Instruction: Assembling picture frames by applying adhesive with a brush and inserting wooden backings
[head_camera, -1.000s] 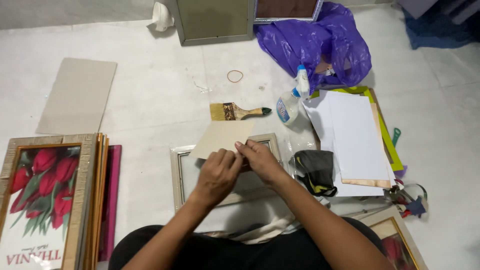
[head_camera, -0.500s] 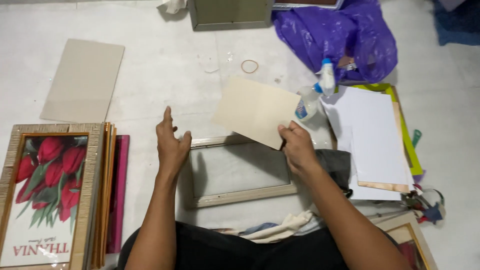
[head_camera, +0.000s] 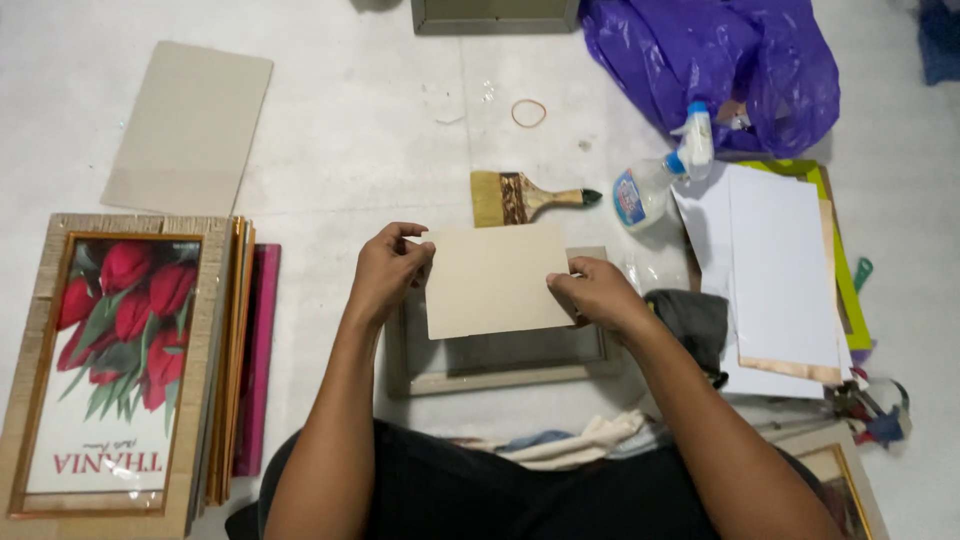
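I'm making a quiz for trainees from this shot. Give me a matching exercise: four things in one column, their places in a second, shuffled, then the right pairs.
Things
1. beige backing board
2. paintbrush
3. spray bottle
4. tulip picture

Places
A. flat on the floor, beyond the board
B. framed, on top of the stack at the far left
C. held at its edges by the left hand and right hand, over the empty frame
D. lying beside the purple bag

Pairs: 1-C, 2-A, 3-D, 4-B
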